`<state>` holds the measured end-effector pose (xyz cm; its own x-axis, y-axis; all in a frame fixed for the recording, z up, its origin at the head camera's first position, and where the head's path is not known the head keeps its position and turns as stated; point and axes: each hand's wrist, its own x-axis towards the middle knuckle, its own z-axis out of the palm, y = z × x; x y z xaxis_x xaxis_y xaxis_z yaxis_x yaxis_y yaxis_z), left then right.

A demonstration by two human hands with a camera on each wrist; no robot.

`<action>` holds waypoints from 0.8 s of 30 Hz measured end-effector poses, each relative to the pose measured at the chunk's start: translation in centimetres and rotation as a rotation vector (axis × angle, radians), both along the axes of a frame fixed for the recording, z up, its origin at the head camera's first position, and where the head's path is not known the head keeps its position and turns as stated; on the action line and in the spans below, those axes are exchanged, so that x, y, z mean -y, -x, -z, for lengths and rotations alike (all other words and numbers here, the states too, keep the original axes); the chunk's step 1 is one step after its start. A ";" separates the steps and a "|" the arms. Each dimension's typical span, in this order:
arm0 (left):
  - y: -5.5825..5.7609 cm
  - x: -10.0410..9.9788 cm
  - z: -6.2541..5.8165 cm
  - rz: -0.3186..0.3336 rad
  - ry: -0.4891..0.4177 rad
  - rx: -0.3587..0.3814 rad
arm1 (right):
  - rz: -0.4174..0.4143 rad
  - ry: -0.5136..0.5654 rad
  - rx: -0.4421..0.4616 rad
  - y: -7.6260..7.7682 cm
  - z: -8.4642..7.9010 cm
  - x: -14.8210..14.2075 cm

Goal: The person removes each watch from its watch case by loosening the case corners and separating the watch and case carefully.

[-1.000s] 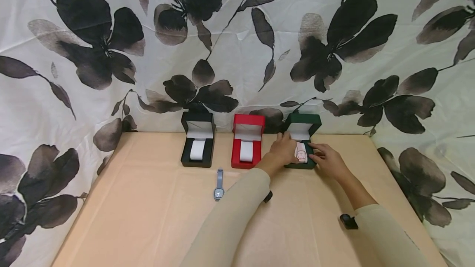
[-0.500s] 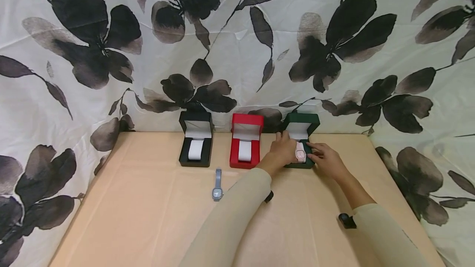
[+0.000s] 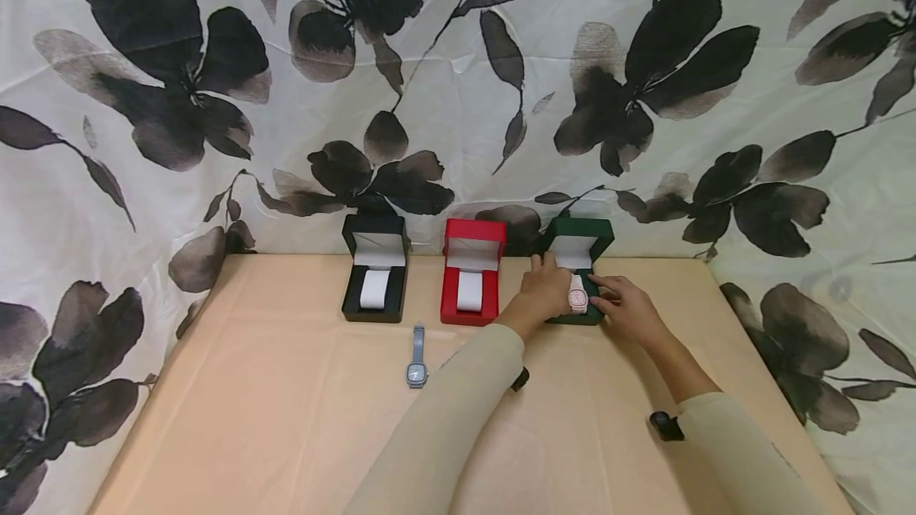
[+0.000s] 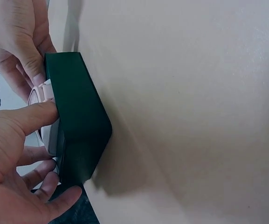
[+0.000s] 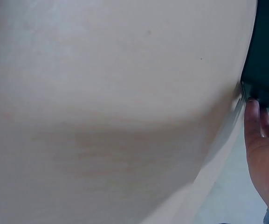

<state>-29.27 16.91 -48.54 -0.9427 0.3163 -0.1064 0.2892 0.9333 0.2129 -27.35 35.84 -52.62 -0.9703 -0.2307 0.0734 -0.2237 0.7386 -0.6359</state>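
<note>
A pink square-faced watch (image 3: 577,299) sits round the cushion in the open green watch box (image 3: 590,318) at the back right of the table. My left hand (image 3: 547,291) is at the box's left side. In the left wrist view, its thumb (image 4: 43,114) lies at the cushion beside the watch, and its other fingers bend along the box's end. My right hand (image 3: 628,308) grips the right side of the box, thumb close to the watch. The right wrist view shows fingers (image 5: 252,116) against the outer wall. My left hand partly covers the box in the head view.
Left of the green box stand an open red watch box (image 3: 448,307) and an open black watch box (image 3: 349,308), each with a white cushion. A blue watch (image 3: 417,372) lies in front of them on the beige table (image 3: 286,420). Floral cloth (image 3: 472,125) hangs behind.
Both hands stay at the green box with hardly any movement. The head view has shifted slightly, so the boxes and blue watch appear a little further left.
</note>
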 end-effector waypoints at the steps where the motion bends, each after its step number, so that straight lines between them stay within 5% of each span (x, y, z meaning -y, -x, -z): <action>1: 0.1 0.0 0.0 0.001 0.000 0.000 | 0.003 -0.003 0.005 0.1 0.0 0.0; 24: 1.8 0.8 1.2 0.056 -0.086 -0.030 | -0.011 -0.005 -0.010 1.7 0.4 -0.2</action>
<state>-31.11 16.10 -49.74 -0.9257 0.3751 -0.0481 0.3476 0.8942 0.2820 -29.07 35.99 -53.00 -0.9670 -0.2415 0.0815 -0.2377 0.7393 -0.6300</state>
